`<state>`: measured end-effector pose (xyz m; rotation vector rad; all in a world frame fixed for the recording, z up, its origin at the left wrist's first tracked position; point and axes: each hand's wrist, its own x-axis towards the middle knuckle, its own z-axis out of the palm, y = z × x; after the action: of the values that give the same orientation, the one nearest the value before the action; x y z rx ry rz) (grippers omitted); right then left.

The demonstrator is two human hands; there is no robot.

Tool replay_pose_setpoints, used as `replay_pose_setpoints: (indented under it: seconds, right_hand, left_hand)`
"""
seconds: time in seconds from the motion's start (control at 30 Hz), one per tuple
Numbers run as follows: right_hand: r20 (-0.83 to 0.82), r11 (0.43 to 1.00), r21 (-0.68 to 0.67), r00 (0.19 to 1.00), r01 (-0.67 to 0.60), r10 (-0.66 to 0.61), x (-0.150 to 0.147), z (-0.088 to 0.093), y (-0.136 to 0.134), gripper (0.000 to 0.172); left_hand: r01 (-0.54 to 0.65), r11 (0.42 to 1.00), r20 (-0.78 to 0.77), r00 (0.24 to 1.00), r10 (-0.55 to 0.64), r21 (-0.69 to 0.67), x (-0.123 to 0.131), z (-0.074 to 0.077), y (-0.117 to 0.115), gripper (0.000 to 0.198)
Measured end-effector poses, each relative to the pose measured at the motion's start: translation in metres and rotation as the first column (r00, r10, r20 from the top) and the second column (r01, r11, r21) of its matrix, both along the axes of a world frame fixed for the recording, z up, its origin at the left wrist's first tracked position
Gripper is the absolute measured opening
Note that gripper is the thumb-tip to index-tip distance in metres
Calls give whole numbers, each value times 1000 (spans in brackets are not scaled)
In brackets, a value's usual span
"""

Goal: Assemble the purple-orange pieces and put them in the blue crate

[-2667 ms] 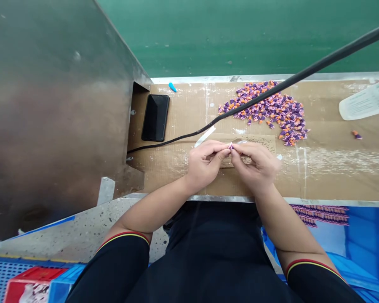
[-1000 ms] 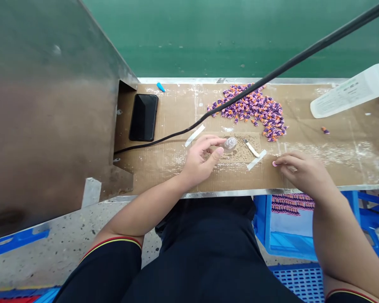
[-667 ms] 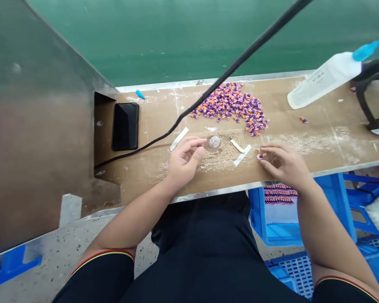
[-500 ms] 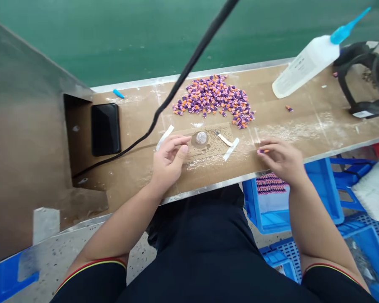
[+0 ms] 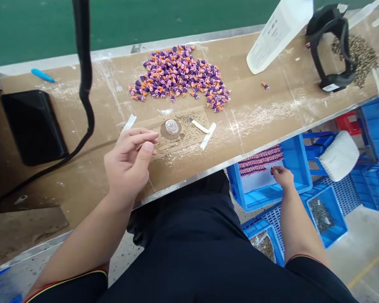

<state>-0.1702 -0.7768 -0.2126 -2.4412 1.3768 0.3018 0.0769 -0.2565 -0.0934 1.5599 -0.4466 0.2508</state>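
Observation:
My right hand (image 5: 283,176) is over the blue bin (image 5: 297,162), fingertips pinched on a small purple-and-orange figurine (image 5: 272,170), mostly covered by the fingers. Rows of similar figurines (image 5: 260,160) lie in that bin on a white sheet. My left hand (image 5: 129,162) hovers at the bench's near side, thumb and fingers loosely curled and apart, with nothing visible in them. Just right of it are a small round clear piece (image 5: 172,126) on a wet spot and a white-handled brush-like tool (image 5: 199,126). A heap of loose figurines (image 5: 180,73) covers the bench behind.
A black phone (image 5: 34,126) and a dark cable (image 5: 86,88) are at left. A white bottle (image 5: 279,35) stands behind, a black strap-like frame (image 5: 330,52) beside small metal parts (image 5: 360,57). Lower bins (image 5: 324,214) and a padded stool (image 5: 338,155) stand at right.
My right hand has moved from the bench down over the blue bin, carrying the figurine. The left hand keeps nearly the same pose. The view has swung to the right.

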Motion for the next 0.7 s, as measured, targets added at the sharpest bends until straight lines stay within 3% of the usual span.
replay_pose_setpoints:
  seconds: [0.17,0.37,0.7]
  right_hand:
    - [-170,998,-22,984,-56,52,0,-8,-12,33]
    - [-284,989,-22,950,-144,132,5,-15,-16,28]
    - [-291,982,-20,941,-187,173,8,-16,-12,27]
  left_hand:
    - [-73,996,-21,997,74,51,2,0,1,13]
    - [-69,997,-21,997,70,35,3,0,1,10]
    - [-55,997,-6,998,55,45,4,-4,1,10]
